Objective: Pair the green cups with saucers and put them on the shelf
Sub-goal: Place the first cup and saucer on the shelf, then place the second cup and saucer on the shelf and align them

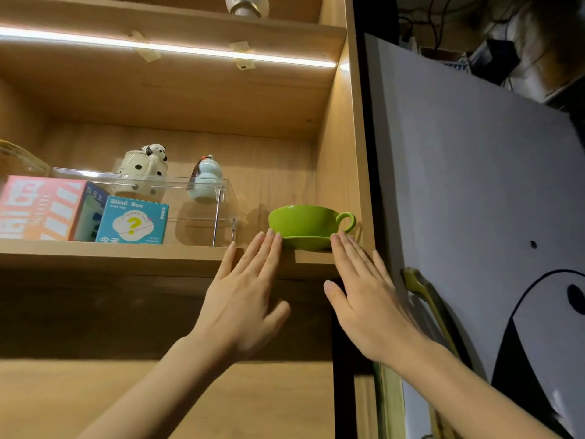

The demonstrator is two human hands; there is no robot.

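A green cup (304, 220) stands upright on a green saucer (305, 242) at the right end of the wooden shelf (126, 251), its handle pointing right toward the cabinet wall. The saucer's front rim pokes slightly past the shelf edge. My left hand (243, 299) is raised flat, fingers apart, with its fingertips touching the saucer's left rim. On the other side my right hand (364, 296) is also flat and spread, fingertips at the saucer's right rim. Neither hand holds anything.
Left of the cup stands a clear plastic box (202, 210) with a blue Blind Box carton (133, 221) and a pink carton (38, 207). Behind are a spotted panda teapot (142, 172) and a pale gourd bottle (205, 182). The cabinet side wall (338, 172) is close on the right.
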